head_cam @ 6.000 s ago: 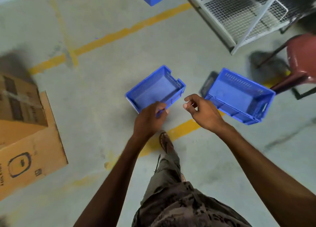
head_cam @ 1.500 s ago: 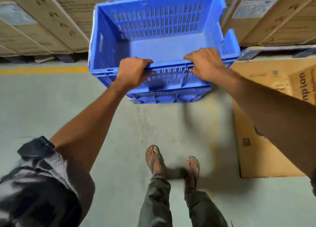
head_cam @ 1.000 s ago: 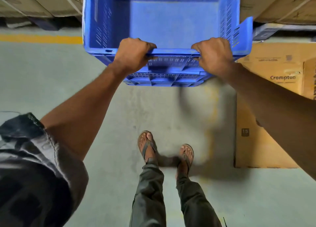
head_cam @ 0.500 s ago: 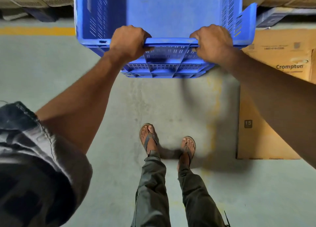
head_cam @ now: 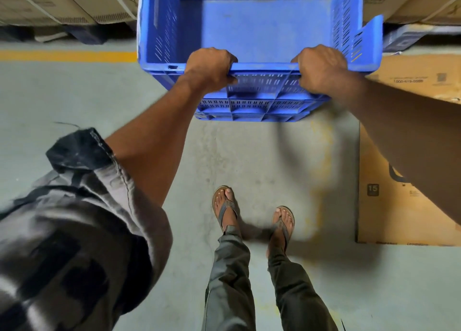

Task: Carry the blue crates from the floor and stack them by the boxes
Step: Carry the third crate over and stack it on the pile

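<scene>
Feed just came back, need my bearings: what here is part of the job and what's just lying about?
Part of the job:
blue crates, nested, held by left hand and right hand
stacked boxes ahead

Lying about:
flat cardboard on floor
yellow floor line

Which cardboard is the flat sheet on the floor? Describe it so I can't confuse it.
Start at the blue crate both hands grip. Right of it, flat cardboard lies on the floor, printed "15". The boxes behind stand stacked and strapped.
</scene>
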{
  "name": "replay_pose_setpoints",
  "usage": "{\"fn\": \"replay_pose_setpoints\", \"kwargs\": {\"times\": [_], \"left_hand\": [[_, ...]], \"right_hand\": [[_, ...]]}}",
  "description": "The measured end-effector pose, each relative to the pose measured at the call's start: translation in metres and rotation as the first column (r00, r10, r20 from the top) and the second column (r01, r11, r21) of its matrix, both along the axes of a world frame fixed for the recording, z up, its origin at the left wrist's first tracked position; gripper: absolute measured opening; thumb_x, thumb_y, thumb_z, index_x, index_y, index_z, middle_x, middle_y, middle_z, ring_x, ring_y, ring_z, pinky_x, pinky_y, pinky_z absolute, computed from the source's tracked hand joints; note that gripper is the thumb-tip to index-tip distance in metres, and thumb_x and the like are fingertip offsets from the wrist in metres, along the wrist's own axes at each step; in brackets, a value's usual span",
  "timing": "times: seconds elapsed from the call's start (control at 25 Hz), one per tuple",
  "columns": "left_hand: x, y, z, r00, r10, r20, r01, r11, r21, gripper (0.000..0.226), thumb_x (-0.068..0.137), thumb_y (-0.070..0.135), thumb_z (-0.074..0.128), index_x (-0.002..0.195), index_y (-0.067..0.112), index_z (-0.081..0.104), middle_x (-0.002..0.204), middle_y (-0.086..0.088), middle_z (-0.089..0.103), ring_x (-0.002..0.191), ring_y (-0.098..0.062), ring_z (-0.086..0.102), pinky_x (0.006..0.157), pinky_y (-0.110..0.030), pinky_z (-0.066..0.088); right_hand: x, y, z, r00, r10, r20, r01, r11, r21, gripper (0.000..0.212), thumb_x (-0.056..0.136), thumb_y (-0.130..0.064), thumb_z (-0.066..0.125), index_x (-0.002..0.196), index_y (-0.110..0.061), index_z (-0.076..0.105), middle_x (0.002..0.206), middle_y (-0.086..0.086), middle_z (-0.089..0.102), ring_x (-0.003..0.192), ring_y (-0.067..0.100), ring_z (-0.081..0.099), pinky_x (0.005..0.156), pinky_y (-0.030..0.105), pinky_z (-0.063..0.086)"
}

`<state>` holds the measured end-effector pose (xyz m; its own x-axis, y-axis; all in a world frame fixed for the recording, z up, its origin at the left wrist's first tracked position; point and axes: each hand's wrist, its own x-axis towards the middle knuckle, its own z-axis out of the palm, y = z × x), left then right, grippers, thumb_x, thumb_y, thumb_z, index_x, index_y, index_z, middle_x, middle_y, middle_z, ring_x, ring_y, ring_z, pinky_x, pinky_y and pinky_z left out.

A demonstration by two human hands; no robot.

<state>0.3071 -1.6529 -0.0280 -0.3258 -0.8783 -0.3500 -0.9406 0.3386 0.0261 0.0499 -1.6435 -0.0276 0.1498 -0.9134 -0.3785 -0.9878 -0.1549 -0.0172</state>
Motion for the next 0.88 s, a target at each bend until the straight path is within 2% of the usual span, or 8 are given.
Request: {"fn": "replay_pose_setpoints", "kwargs": {"times": [0.12,0.2,0.28,0.36,0.52,0.64,0.76,0.88], "left_hand": [[-0.002,0.019,0.023,0.996,0.072,-0.055,-0.069,0.996,0.053,0.061,0.084,0.039,0.072,0.139,0.024,0.050,0.127,-0.009,0.064,0.116,-0.036,0.060,0.096,-0.046,0.044],[0.001,0.047,0.045,0.970,0.153,-0.187,-0.143,0.987,0.069,0.066,0.086,0.032,0.071,0.145,0.018,0.046,0.137,-0.012,0.056,0.124,-0.036,0.054,0.103,-0.044,0.042],[0.004,0.083,0.072,0.918,0.245,-0.313,-0.225,0.969,0.100,0.059,0.089,0.026,0.069,0.143,0.013,0.049,0.138,-0.014,0.055,0.126,-0.034,0.053,0.103,-0.041,0.043],[0.006,0.124,0.110,0.870,0.309,-0.385,-0.293,0.951,0.103,0.052,0.091,0.023,0.066,0.140,0.012,0.053,0.135,-0.014,0.059,0.123,-0.033,0.057,0.100,-0.041,0.046],[-0.002,0.207,0.185,0.721,0.397,-0.567,-0.416,0.904,0.104,0.039,0.093,0.024,0.066,0.130,0.015,0.060,0.122,-0.003,0.070,0.109,-0.025,0.067,0.088,-0.033,0.052],[-0.014,0.264,0.235,0.750,0.304,-0.587,-0.345,0.938,0.044,0.033,0.094,0.032,0.064,0.126,0.023,0.062,0.116,0.003,0.073,0.108,-0.019,0.068,0.081,-0.028,0.051],[-0.028,0.321,0.279,0.844,0.091,-0.528,-0.130,0.991,-0.037,0.031,0.094,0.038,0.062,0.123,0.027,0.062,0.115,0.003,0.072,0.110,-0.024,0.067,0.083,-0.040,0.055],[-0.040,0.376,0.317,0.861,-0.123,-0.494,0.076,0.990,-0.116,0.030,0.094,0.040,0.061,0.121,0.029,0.063,0.116,0.003,0.072,0.109,-0.027,0.066,0.081,-0.039,0.054]], "right_hand": [[0.005,0.016,0.016,0.999,-0.013,-0.043,0.012,0.999,-0.031,0.046,0.078,-0.007,0.065,0.122,-0.018,0.060,0.106,0.017,0.064,0.105,0.039,0.056,0.092,0.045,0.041],[0.005,0.041,0.037,0.997,-0.073,0.030,0.075,0.994,-0.077,0.050,0.077,-0.011,0.063,0.126,-0.022,0.057,0.117,0.013,0.063,0.113,0.037,0.053,0.097,0.046,0.038],[0.001,0.073,0.064,0.958,-0.196,0.208,0.221,0.970,-0.104,0.046,0.079,-0.012,0.060,0.122,-0.027,0.062,0.119,0.010,0.065,0.114,0.036,0.053,0.096,0.043,0.043],[-0.004,0.108,0.099,0.874,-0.306,0.378,0.371,0.922,-0.112,0.040,0.080,-0.015,0.060,0.117,-0.028,0.065,0.115,0.008,0.068,0.111,0.032,0.058,0.090,0.038,0.048],[-0.007,0.195,0.175,0.716,-0.370,0.592,0.486,0.873,-0.042,0.031,0.082,-0.019,0.065,0.112,-0.026,0.070,0.108,-0.004,0.073,0.101,0.019,0.067,0.091,0.031,0.052],[-0.004,0.274,0.227,0.606,-0.374,0.702,0.517,0.856,0.009,0.028,0.082,-0.018,0.063,0.108,-0.026,0.072,0.097,-0.007,0.075,0.090,0.008,0.069,0.088,0.031,0.055],[0.000,0.364,0.272,0.592,-0.361,0.721,0.548,0.836,-0.031,0.032,0.083,-0.027,0.067,0.115,-0.028,0.067,0.099,-0.011,0.073,0.090,0.002,0.067,0.088,0.026,0.053],[0.004,0.457,0.307,0.554,-0.377,0.743,0.657,0.745,-0.112,0.036,0.084,-0.028,0.068,0.119,-0.029,0.065,0.098,-0.012,0.070,0.088,-0.002,0.064,0.087,0.022,0.051]]}}
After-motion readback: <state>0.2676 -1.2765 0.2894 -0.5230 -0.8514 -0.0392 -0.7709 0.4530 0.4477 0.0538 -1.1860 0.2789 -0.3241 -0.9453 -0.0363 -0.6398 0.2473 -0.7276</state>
